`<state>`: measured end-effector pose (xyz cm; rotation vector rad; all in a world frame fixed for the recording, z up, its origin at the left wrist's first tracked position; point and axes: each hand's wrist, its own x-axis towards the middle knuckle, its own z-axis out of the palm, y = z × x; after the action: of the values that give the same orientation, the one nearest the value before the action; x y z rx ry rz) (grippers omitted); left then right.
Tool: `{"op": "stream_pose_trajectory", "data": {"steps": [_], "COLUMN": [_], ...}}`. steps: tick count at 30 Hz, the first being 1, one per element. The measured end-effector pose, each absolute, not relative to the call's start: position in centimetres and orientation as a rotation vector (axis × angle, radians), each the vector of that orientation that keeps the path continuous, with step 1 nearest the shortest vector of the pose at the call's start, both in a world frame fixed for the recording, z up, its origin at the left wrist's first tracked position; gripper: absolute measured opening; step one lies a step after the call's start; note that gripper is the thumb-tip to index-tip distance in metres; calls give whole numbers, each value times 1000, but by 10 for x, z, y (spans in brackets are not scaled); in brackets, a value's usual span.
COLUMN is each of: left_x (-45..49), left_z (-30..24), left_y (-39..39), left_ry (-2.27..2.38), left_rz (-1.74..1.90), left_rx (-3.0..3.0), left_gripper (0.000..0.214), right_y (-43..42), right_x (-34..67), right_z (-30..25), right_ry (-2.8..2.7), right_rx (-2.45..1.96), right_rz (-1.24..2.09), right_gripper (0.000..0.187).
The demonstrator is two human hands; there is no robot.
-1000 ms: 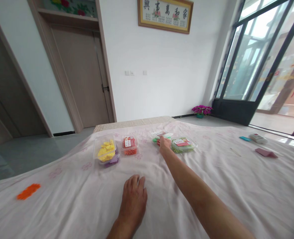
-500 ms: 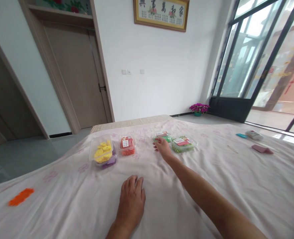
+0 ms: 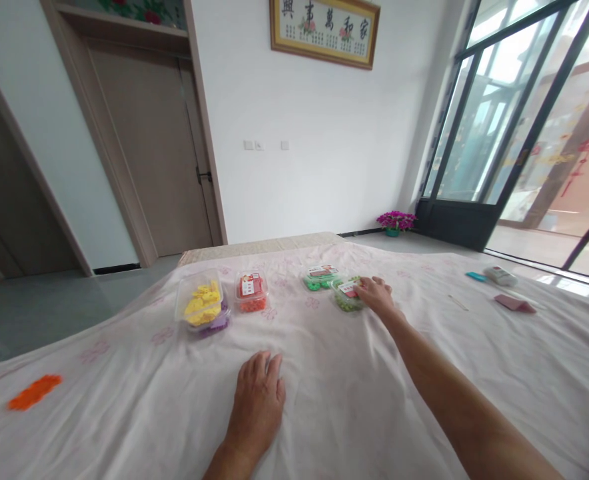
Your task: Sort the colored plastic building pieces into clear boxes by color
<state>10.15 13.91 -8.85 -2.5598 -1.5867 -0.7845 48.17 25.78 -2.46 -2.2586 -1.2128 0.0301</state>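
Observation:
My right hand reaches far across the pale cloth and lies on a clear box of light green pieces, fingers curled over its lid. Just to its left sits a box of darker green pieces. My left hand rests flat on the cloth near me, fingers together and stretched out, holding nothing. Farther left stand a box of red-orange pieces and an open box of yellow pieces stacked over a purple one.
A loose pile of orange pieces lies at the cloth's left edge. At the far right lie a small white pack, a teal item and a dark red wallet-like thing. A door and glass doors stand beyond.
My right hand has moved right, from the darker green box to the light green box, which has shifted slightly left. My left hand has stayed flat on the cloth.

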Motion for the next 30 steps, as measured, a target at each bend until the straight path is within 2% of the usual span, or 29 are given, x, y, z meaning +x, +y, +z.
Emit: {"op": "stream_pose_trajectory", "data": {"steps": [8,10,14,19,24,30], "left_x": [102,101,101,101,102,102], "left_z": [-86,-86,-85,-83,-82,-81], "left_y": [139,139,139,137,137,137], "left_ry": [-1598,-1601,-1603,-1612,-1624,-1646], "left_rz": [-753,-756,-767,-769,-770,-791], "left_rx": [-2559,-2557,-2572,-2580,-2592,-2607], "left_gripper": [42,42,42,42,43,43], "right_y": [273,272,259,248,265,271], "right_x": [427,418,394,365,379,382], "right_z": [-33,-32,-36,-47,-46,-37], "right_ry": [-1194,-1202,-1485,-1915,-1879,-1811], "right_rx": [-2284,-2296,-2105,-1885,-1966,-2004], "right_rz": [53,-35,-340,-306,-308,-377], "right_gripper": [50,47,45,49,41,41]}}
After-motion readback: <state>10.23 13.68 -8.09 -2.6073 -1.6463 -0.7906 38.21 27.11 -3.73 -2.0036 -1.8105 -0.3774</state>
